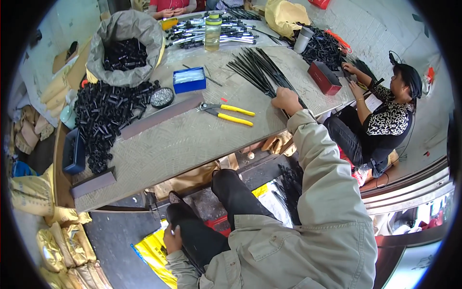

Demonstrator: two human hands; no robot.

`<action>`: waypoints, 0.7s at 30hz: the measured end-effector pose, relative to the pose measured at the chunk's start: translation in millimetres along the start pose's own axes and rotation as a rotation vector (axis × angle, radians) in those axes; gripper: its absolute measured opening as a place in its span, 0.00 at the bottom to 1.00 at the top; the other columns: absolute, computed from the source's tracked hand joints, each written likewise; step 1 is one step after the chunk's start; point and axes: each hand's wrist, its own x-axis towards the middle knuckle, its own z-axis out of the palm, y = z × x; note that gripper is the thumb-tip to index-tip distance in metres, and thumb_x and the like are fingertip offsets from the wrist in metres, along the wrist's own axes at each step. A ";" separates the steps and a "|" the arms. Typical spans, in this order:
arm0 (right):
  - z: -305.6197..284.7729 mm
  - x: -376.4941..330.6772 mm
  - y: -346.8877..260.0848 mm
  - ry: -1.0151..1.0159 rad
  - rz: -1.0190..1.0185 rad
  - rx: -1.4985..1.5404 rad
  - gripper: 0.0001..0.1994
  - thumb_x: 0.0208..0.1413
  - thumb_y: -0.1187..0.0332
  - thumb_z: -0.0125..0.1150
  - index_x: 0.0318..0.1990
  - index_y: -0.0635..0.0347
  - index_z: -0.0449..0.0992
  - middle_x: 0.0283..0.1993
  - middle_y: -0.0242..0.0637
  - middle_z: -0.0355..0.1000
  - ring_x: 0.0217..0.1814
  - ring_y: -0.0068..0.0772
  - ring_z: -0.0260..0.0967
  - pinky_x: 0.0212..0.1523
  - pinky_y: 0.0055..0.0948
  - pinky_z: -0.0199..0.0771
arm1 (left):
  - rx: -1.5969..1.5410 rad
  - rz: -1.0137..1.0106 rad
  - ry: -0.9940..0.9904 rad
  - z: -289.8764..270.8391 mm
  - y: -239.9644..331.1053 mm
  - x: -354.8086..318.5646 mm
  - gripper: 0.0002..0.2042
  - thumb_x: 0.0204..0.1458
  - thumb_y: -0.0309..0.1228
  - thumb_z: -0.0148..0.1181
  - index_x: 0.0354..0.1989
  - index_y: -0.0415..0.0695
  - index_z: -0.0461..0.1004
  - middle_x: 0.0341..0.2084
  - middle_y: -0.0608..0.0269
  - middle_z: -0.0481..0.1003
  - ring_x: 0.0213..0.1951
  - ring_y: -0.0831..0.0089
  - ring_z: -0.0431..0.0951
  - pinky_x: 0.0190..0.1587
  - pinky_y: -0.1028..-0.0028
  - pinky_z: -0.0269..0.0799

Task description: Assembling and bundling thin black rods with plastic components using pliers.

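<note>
So the black rods (259, 72) are lying on the tabletop (192, 139), a bit right of centre. They're long, skinny, straight and pretty much plain black with a slight sheen in places. Two loose bunches, really: the far ends fan out all over, and the near ends squeeze together by the right hand (287, 100). That hand's fingers look curled shut around the near end of the rods, though the back of the hand hides most of the grip, and a few rods run past it on the right.

The left hand (172, 239) is way down off the tabletop, next to the person's leg. Can't tell if those fingers are open or closed.

Just left of the rods there's a pair of yellow-handled pliers (237, 110), then a blue box (189, 87) farther back. A dark red box (325, 79) sits on the right.
</note>
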 end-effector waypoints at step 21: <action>-75.0 66.8 13.0 0.106 0.142 1.038 0.13 0.56 0.59 0.50 0.28 0.60 0.65 0.18 0.34 0.63 0.17 0.23 0.63 0.15 0.22 0.60 | 0.067 0.107 -0.056 3.1 21.5 -16.3 0.23 0.49 0.37 0.55 0.50 0.36 0.64 0.44 0.40 0.67 0.43 0.45 0.69 0.46 0.61 0.66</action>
